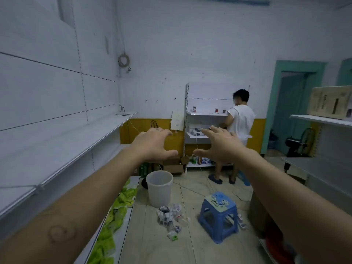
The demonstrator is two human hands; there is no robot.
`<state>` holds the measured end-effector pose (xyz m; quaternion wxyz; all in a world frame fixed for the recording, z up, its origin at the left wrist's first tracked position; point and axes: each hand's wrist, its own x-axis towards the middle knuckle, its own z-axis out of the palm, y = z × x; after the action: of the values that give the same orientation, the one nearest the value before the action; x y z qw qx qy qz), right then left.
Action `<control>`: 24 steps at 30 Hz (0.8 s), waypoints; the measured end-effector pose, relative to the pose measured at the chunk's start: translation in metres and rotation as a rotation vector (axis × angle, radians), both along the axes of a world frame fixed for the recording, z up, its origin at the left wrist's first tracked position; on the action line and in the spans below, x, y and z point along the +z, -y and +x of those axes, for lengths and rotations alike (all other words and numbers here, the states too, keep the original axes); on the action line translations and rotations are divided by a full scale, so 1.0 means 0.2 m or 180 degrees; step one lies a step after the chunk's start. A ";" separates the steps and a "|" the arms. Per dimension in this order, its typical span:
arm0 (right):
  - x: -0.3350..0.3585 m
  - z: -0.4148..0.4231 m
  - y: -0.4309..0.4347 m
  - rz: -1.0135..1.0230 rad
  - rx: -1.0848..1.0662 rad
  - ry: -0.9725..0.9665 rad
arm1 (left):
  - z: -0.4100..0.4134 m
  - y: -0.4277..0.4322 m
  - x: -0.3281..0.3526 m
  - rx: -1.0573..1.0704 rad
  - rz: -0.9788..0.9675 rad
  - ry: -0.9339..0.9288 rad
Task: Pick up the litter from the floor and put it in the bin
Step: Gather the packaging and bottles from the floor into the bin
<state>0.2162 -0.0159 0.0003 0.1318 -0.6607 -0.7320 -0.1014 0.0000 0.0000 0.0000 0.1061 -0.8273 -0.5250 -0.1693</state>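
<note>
A heap of white crumpled wrappers and small packets, the litter (172,216), lies on the tiled floor in the middle of the view. Just behind it stands a pale translucent bin (159,188), upright and open at the top. Both my arms are stretched forward at chest height, well above the litter. My left hand (155,145) and my right hand (222,144) are spread with fingers straight, palms facing down and away. Neither hand holds anything.
A blue plastic stool (219,214) stands right of the litter. White shelves (62,159) run along the left, with green packets (116,212) on the lowest board. A person in white (239,122) stands at the far shelf unit. More shelving (323,119) is on the right.
</note>
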 end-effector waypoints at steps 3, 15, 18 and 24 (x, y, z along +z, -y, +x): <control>-0.02 -0.07 -0.23 -0.0037 -0.0030 0.0069 | -0.07 -0.23 -0.03 0.0029 -0.0015 0.0071; -0.18 -0.23 -1.12 -0.0080 -0.0083 0.0029 | -0.32 -1.13 -0.26 -0.0103 -0.0251 0.0273; -0.23 -0.22 -1.33 -0.0094 -0.0132 0.0046 | -0.32 -1.33 -0.32 -0.0120 -0.0338 0.0244; -0.40 -0.10 -1.79 -0.0240 -0.0113 -0.0014 | -0.22 -1.76 -0.44 -0.0018 -0.0415 0.0271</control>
<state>0.1958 0.3425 -0.0793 0.1067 -0.6784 -0.7231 -0.0746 -0.0433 0.3528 -0.0872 0.0291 -0.8260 -0.5366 -0.1700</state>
